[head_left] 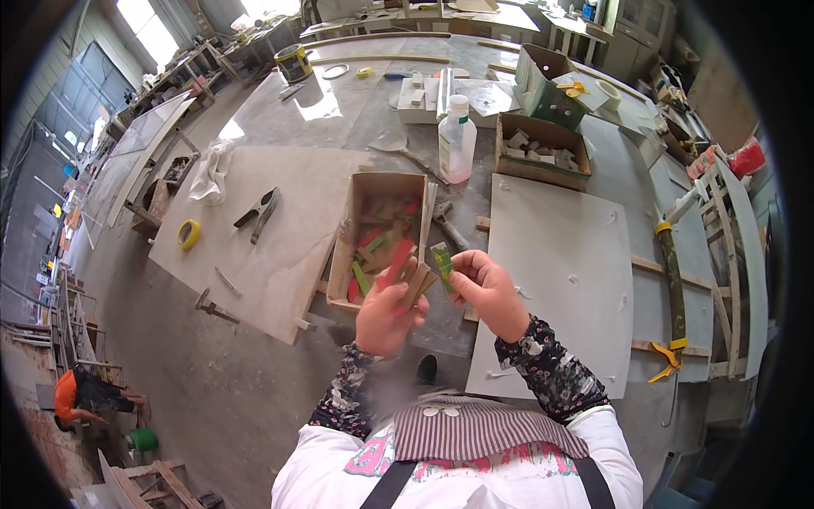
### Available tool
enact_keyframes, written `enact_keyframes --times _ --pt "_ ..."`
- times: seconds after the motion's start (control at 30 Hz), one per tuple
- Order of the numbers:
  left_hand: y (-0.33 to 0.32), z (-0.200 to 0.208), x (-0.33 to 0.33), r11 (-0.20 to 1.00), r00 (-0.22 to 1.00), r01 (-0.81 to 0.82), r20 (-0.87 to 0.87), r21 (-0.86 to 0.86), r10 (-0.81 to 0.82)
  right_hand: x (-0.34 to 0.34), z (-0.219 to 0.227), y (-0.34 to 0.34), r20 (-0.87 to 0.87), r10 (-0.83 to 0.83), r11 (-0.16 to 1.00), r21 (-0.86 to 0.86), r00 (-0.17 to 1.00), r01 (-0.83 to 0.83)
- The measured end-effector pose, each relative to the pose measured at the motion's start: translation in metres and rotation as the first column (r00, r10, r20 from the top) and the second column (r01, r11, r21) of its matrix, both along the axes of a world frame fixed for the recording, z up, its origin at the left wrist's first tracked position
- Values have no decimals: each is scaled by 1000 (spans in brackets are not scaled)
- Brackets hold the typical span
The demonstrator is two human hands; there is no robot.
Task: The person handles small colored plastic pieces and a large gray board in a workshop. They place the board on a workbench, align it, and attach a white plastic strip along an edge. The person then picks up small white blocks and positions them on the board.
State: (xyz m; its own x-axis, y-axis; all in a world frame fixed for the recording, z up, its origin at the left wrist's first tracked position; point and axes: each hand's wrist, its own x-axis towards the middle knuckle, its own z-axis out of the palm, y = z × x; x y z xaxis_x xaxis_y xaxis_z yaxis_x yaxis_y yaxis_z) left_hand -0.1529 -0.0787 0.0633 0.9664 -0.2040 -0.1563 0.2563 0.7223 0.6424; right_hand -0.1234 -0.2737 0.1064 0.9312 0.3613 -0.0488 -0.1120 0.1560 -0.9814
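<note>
My left hand (386,321) is closed around several small flat strips, a red strip (397,261) and brown strips (419,283) among them. It is just above the near end of an open cardboard box (341,265) that holds loose red, green and tan pieces. To the right of these strips, my right hand (487,293) pinches a short green patterned strip (442,265) between thumb and fingers. Both hands are close together, with the strips almost touching. Beyond the box's right side lies a hammer (449,229).
A clear bottle with a white cap (455,153) stands behind the box. A second cardboard box (543,176) holds white blocks. On the left board lie a spring clamp (261,212) and yellow tape (189,235). A white panel (555,271) and a caulking gun (671,288) lie right.
</note>
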Motion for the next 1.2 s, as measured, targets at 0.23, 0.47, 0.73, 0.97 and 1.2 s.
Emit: enact_keyframes --times 0.23,0.47,0.73,0.97,1.2 --pt "-10 3 8 998 989 36 144 46 -42 -2 0 8 48 67 997 -51 997 -65" --pt "-19 2 9 996 998 -57 8 -69 57 -6 1 20 219 98 951 -309 971 -26" --pt "-24 3 4 958 994 -57 -110 -283 26 -13 24 34 635 179 838 -499 751 222" --pt "-31 -1 -1 935 999 19 -28 -354 -31 -10 23 39 720 349 726 -612 599 313" --pt "-38 -25 -1 995 997 -79 8 -59 79 -13 18 34 723 270 768 -560 636 311"
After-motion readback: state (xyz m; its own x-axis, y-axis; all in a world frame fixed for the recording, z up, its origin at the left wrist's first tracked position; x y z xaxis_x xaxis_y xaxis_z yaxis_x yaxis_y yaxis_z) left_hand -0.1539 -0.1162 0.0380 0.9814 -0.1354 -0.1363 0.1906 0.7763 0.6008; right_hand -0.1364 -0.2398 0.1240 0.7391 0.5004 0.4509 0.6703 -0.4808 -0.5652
